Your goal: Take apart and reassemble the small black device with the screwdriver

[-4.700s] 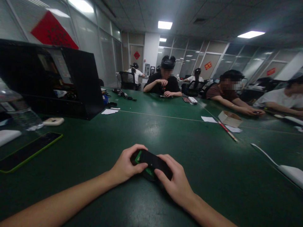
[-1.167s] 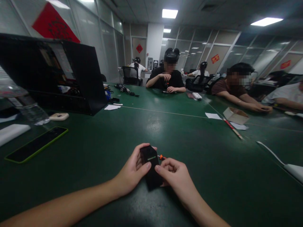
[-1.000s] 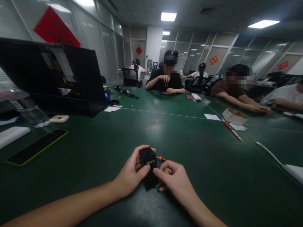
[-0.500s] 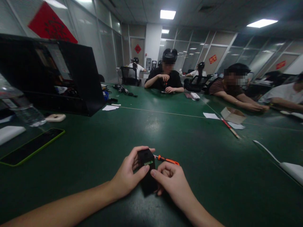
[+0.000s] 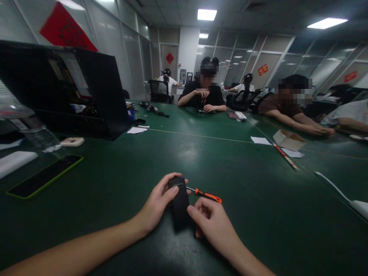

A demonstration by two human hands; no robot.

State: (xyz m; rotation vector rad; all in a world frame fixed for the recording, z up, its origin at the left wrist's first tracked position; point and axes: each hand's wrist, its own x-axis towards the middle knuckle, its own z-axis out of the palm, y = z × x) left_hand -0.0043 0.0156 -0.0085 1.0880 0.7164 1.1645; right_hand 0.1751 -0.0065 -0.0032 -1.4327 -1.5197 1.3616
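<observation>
A small black rectangular box [image 5: 180, 209] with a narrow slot near its top is tilted up just above the table. My left hand [image 5: 159, 201] is closed around its upper left side, the thumb across the front by the slot and fingertips showing behind. At the box's right edge is my right hand [image 5: 211, 218], its fingers curled and the thumb tip against that edge; the fingertips behind are partly hidden. Beyond the hands, an orange and black screwdriver [image 5: 208, 195] lies on the table, its shaft tip hidden behind the box and left fingers.
On the green table [image 5: 120, 165], a phone [image 5: 46, 176], a clear bottle [image 5: 43, 134] and an open black computer case [image 5: 109, 103] stand to the left. A small cardboard box [image 5: 289, 140] sits right. A person in black [image 5: 202, 96] works across the table.
The box has turned in my hands, so the green strip near its top no longer shows and a narrow slot does. My right hand has shifted slightly right, to the box's edge.
</observation>
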